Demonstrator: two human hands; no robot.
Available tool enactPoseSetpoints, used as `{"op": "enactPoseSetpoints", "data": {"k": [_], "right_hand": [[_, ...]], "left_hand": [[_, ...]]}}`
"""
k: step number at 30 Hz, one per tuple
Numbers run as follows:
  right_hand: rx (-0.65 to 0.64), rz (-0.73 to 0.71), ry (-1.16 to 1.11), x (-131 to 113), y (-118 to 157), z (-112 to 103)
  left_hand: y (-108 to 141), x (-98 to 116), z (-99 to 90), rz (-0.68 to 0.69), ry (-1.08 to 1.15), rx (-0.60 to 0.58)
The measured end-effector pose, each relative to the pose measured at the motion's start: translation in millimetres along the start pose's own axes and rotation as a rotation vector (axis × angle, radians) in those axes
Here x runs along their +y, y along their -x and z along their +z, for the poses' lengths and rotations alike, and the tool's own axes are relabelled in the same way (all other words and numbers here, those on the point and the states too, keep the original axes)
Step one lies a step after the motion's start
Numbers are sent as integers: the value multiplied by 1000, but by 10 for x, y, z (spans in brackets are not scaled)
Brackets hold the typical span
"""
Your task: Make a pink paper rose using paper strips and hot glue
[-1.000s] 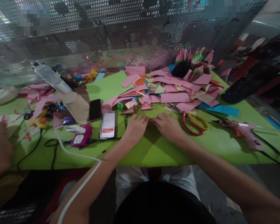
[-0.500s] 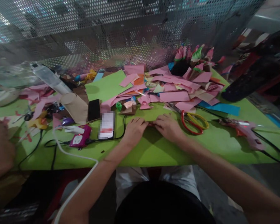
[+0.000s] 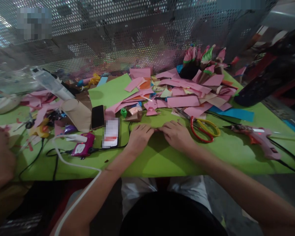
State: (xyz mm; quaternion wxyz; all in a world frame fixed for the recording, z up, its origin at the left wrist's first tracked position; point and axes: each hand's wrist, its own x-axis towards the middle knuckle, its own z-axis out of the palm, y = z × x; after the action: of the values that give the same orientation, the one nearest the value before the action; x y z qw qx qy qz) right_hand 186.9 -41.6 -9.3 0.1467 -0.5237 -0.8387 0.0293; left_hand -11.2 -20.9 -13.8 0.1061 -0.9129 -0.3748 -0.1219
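My left hand [image 3: 140, 136] and my right hand [image 3: 175, 134] rest low over the green tabletop, fingertips nearly meeting. Between them shows a thin brown piece [image 3: 157, 129], which looks like folded or rolled paper; the fingers of both hands are closed on it and hide most of it. To the right of my right hand lie scissors [image 3: 203, 130] with one red and one yellow handle loop. Beyond my hands sit a pink folded paper scrap [image 3: 151, 110] and a small clear-wrapped item [image 3: 135, 110]. A phone with a lit screen [image 3: 111, 132] lies left of my left hand.
A pink hot glue gun [image 3: 263, 137] with a black cord lies at the right. Paper scraps [image 3: 183, 101] pile up at the back, near pink and green paper cones [image 3: 207, 55]. A magenta power adapter [image 3: 83, 145] with cables, a dark phone [image 3: 97, 117] and another person's hand [image 3: 1, 157] are leftward.
Both hands keep hold of the brown piece and have barely moved; my left hand sits slightly farther left. The whole view has shifted a little.
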Motion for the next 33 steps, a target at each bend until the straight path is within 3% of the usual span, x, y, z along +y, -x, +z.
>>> {"op": "enactPoseSetpoints", "data": {"k": [11,33], "right_hand": [[-19,16,59,-66,-3,-26],[-33,-52,135,-127,73,-34]], "left_hand": [[-96,-5,-15,-1,-68,-51],[61,144,-65,12,-61,-152]]}}
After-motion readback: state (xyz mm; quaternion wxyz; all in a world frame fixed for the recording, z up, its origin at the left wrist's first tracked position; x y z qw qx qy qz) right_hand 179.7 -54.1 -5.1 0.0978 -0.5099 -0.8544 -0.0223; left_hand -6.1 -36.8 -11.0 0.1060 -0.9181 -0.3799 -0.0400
